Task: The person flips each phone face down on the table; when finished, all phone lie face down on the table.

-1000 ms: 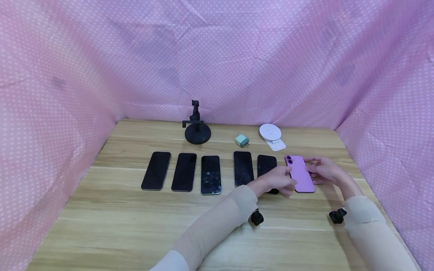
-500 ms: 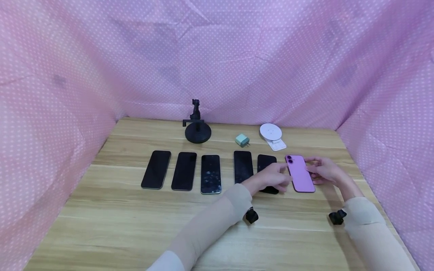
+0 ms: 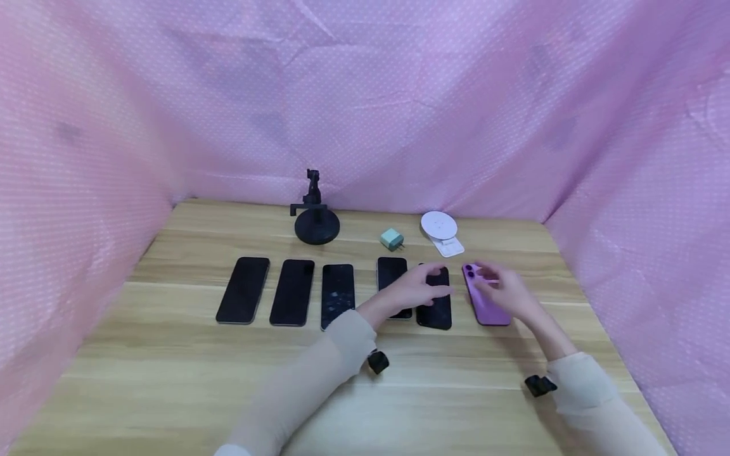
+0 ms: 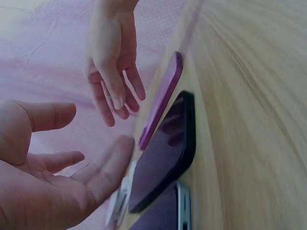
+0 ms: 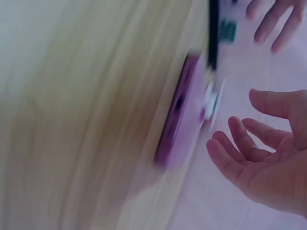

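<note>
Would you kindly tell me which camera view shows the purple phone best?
The head view: the purple phone shows its back and camera lenses, though the right hand hides part. The left wrist view shows it nearly edge-on; the right wrist view shows it blurred.

The left sleeve (image 3: 302, 383) is long, pale beige and lightly creased, with a smooth left cuff (image 3: 349, 339) behind the bare left hand (image 3: 410, 291); at its 7 o'clock end shows a whiter cloth section (image 3: 232, 450). A small, black, blocky left wrist unit (image 3: 378, 361) projects from the cuff's 4 o'clock edge. The right sleeve (image 3: 618, 424) is likewise pale beige; at the 9 o'clock edge of its right cuff (image 3: 583, 381) sits a black right wrist unit (image 3: 540, 385), lumpy in outline.
</note>
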`<action>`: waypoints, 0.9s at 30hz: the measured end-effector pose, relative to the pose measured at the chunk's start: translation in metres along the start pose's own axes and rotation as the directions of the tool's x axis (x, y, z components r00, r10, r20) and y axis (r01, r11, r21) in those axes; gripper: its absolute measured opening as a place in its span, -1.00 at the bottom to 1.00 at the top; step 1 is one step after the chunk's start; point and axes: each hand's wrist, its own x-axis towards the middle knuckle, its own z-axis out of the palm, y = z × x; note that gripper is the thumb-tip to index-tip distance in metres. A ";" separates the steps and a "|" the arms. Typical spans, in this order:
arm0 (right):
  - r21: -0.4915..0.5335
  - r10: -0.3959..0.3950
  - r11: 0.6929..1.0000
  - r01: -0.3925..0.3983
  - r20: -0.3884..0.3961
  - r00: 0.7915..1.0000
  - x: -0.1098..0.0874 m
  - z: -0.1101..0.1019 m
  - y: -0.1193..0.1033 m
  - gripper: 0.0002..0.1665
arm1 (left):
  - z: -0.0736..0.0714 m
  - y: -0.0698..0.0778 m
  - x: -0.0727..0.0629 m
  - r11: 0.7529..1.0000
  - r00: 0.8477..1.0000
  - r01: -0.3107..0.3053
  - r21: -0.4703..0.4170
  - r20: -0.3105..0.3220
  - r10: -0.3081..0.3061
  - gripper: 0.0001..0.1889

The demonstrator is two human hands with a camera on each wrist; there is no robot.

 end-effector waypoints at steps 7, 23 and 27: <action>0.198 0.001 0.980 -0.018 0.084 0.996 0.000 0.029 -0.016 -0.23 | -0.024 -0.008 -0.021 1.000 0.999 -0.016 0.020 -0.037 0.017 -0.32; 0.361 0.053 0.921 -0.145 0.252 0.966 0.002 0.030 -0.013 -0.10 | -0.025 -0.020 -0.022 0.918 0.996 0.091 -0.386 0.027 -0.088 -0.34; 0.466 0.118 0.839 -0.282 0.350 0.929 0.006 0.036 -0.015 -0.06 | -0.025 -0.021 -0.022 0.914 0.993 0.113 -0.389 0.027 -0.111 -0.35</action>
